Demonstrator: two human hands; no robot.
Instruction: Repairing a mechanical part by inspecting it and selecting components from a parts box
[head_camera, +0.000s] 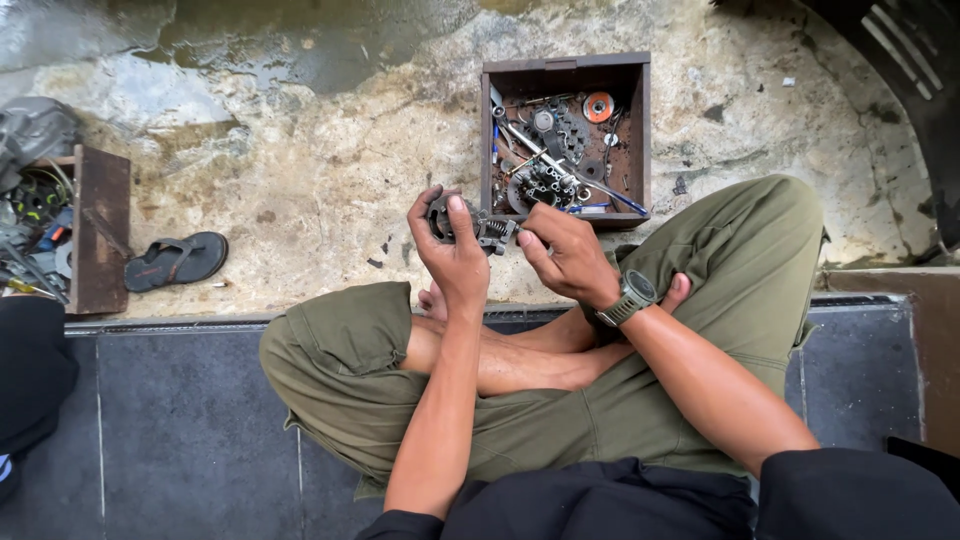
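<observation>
I sit cross-legged on dark tiles in olive trousers. My left hand (452, 250) grips a dark round metal part (438, 215), held up in front of my knees. A small grey toothed piece (495, 232) juts from that part toward my right hand (568, 255), whose fingertips pinch at it. A watch (632, 296) is on my right wrist. Just beyond my hands stands an open rusty wooden box (643, 130) filled with gears, sprockets, tools and an orange disc (598, 106).
Wet, stained concrete ground lies beyond the tile edge. A dark sandal (178, 260) lies at the left, beside a second wooden box (100, 230) holding wires and parts. A dark curved object (900, 60) fills the top right corner.
</observation>
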